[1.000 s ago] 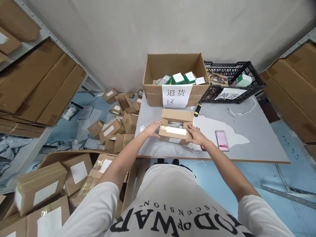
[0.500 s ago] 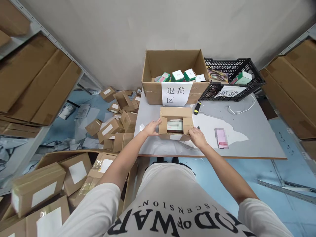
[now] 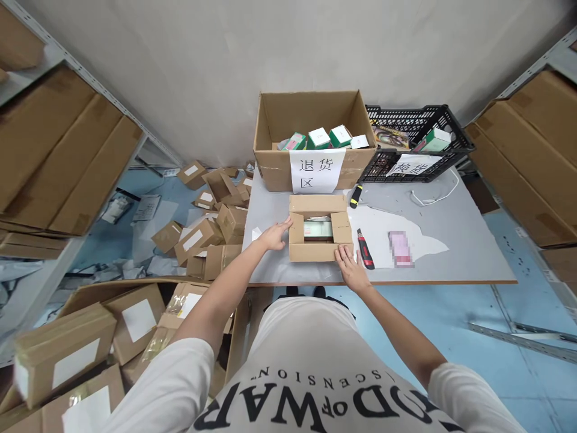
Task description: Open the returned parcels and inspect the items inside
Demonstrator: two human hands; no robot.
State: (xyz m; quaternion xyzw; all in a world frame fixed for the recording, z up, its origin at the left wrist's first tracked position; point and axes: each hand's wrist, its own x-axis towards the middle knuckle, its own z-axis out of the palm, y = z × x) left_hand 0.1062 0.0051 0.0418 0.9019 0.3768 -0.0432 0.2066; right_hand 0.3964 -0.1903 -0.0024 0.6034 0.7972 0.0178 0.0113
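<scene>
A small cardboard box (image 3: 297,251) stands on the grey table with its flaps folded outward. Inside it lies a pale green and white packet (image 3: 318,229). My left hand (image 3: 274,235) is at the box's left side, fingers stretched out with the tips by the left flap. On the front flap rests my right hand (image 3: 351,268), its fingers flat and apart near the right corner. Just right of that hand lies a red and black utility knife (image 3: 366,249). A yellow and black cutter (image 3: 356,196) is behind the box.
Behind stands a large carton (image 3: 270,168) holding green and white boxes. Beside it is a black plastic crate (image 3: 419,171). A pink, blurred item (image 3: 401,249) and a white cord (image 3: 435,200) lie on the table (image 3: 473,258). Cartons (image 3: 81,361) crowd the lower left.
The front flap has come down flat toward me, and my right hand has moved from the right flap onto it. The red utility knife is now uncovered. The view has shifted slightly.
</scene>
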